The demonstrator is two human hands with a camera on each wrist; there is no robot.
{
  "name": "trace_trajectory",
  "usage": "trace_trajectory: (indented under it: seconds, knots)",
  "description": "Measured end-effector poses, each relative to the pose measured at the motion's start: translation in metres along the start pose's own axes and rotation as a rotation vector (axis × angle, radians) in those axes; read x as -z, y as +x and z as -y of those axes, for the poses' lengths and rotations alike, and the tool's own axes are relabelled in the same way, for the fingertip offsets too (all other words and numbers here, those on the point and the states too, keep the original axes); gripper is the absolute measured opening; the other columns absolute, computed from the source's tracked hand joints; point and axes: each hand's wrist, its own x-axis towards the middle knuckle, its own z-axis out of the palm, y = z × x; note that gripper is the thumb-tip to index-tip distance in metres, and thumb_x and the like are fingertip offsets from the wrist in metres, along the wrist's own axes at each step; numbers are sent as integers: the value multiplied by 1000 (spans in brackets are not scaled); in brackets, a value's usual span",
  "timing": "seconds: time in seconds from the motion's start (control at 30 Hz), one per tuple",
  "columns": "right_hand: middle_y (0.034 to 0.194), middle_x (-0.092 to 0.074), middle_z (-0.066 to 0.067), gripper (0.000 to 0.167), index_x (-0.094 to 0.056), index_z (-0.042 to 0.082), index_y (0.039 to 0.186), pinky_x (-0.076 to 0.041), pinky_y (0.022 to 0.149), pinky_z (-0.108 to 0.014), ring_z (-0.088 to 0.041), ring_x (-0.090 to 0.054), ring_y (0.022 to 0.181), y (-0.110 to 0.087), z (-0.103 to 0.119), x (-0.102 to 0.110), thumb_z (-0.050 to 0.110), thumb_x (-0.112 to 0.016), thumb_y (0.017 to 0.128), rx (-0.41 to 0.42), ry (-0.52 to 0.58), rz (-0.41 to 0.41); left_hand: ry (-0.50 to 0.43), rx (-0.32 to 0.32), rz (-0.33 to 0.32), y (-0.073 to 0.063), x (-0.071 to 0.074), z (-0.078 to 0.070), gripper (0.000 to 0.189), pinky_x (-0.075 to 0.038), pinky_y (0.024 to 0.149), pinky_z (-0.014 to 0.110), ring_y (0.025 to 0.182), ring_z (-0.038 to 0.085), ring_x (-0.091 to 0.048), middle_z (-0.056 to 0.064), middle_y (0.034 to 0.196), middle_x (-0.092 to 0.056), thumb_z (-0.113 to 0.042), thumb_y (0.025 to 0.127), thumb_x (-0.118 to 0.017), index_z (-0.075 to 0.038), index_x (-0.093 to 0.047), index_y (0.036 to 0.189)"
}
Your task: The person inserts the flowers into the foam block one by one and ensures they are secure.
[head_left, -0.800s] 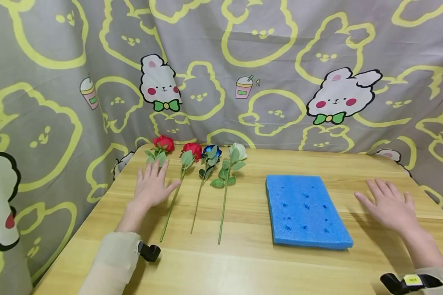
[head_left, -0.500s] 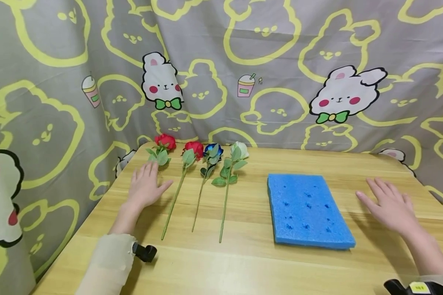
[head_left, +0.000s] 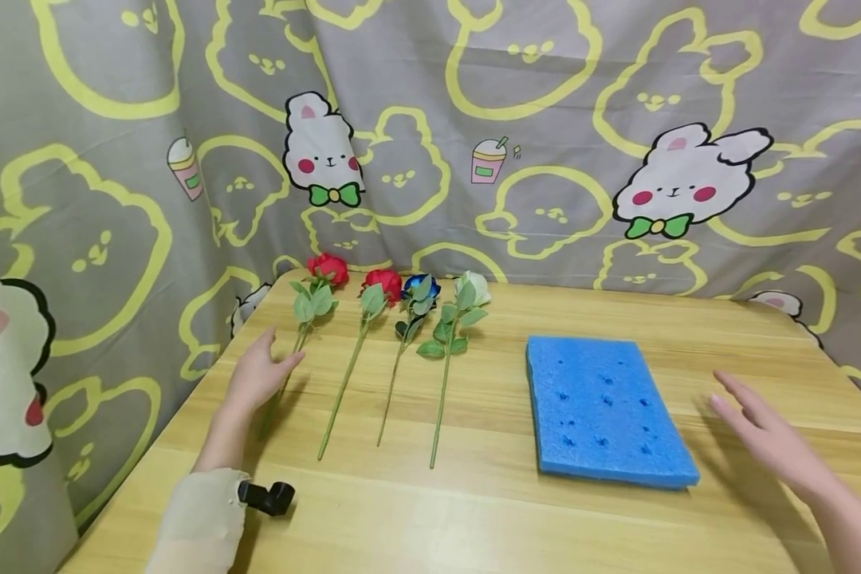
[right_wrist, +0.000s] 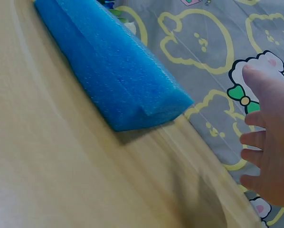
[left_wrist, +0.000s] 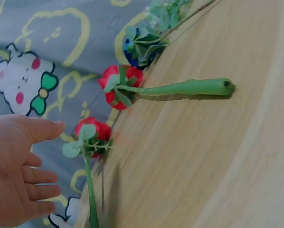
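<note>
Several long-stemmed roses lie side by side on the wooden table (head_left: 488, 510): a far-left red rose (head_left: 328, 269), a second red rose (head_left: 383, 285), a blue rose (head_left: 421, 287) and a white rose (head_left: 473, 288). My left hand (head_left: 253, 376) is beside the far-left rose's stem and hides part of it, thumb apart from the fingers, palm holding nothing. In the left wrist view that stem (left_wrist: 90, 192) runs just past the fingertips. To the right lies a blue foam block (head_left: 610, 406) with small holes in its top. My right hand (head_left: 775, 438) hovers beyond its right side, fingers extended, holding nothing.
A grey curtain (head_left: 416, 72) with yellow outlines and white rabbits hangs right behind the table's back edge and along the left side. Black wrist camera mount (head_left: 267, 498) sits on the left sleeve. Bare tabletop lies between the white rose and the foam.
My left hand has moved left and nearer, off the leaves and down to the far-left rose's stem, turning sideways. The right hand has turned onto its edge. The view has shifted slightly.
</note>
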Motion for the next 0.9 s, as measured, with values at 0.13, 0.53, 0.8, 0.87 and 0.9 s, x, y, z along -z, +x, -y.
trace_trajectory:
  seconds: [0.13, 0.53, 0.8, 0.87, 0.9]
  knots:
    - [153, -8, 3, 54, -3, 12, 150, -13, 103, -9, 3, -5, 132, -8, -4, -6, 21, -29, 103, -10, 52, 32, -105, 49, 28, 1, 1, 3, 80, -33, 100, 56, 126, 48, -31, 32, 142, -26, -41, 94, -50, 8, -11, 144]
    - [134, -35, 28, 48, -16, -1, 146, -33, 85, -3, 17, -35, 116, -15, -3, -22, 3, -32, 101, 146, 216, 103, -369, 100, 140, 7, -1, 8, 75, -31, 101, 56, 128, 46, -29, 30, 143, -26, -32, 95, -53, 3, -10, 146]
    - [133, -39, 26, 46, -15, -8, 144, -35, 87, -4, 12, -40, 116, -12, -5, -30, -1, -29, 100, 165, 350, 182, -410, 111, 147, 8, -5, 10, 63, -37, 99, 51, 124, 44, -35, 32, 139, -31, -15, 96, -50, 8, -15, 144]
    - [134, -39, 25, 46, -15, -8, 144, -35, 87, -5, 12, -40, 117, -12, -6, -31, -3, -29, 100, 180, 364, 184, -422, 120, 147, 7, -5, 10, 62, -40, 96, 48, 123, 43, -38, 32, 138, -32, -13, 96, -49, 8, -16, 143]
    - [135, -39, 25, 46, -15, -7, 144, -35, 88, -5, 11, -40, 117, -12, -6, -32, -3, -28, 100, 186, 373, 186, -428, 125, 147, 7, -6, 11, 61, -42, 94, 45, 122, 42, -39, 32, 137, -33, -12, 96, -50, 9, -18, 143]
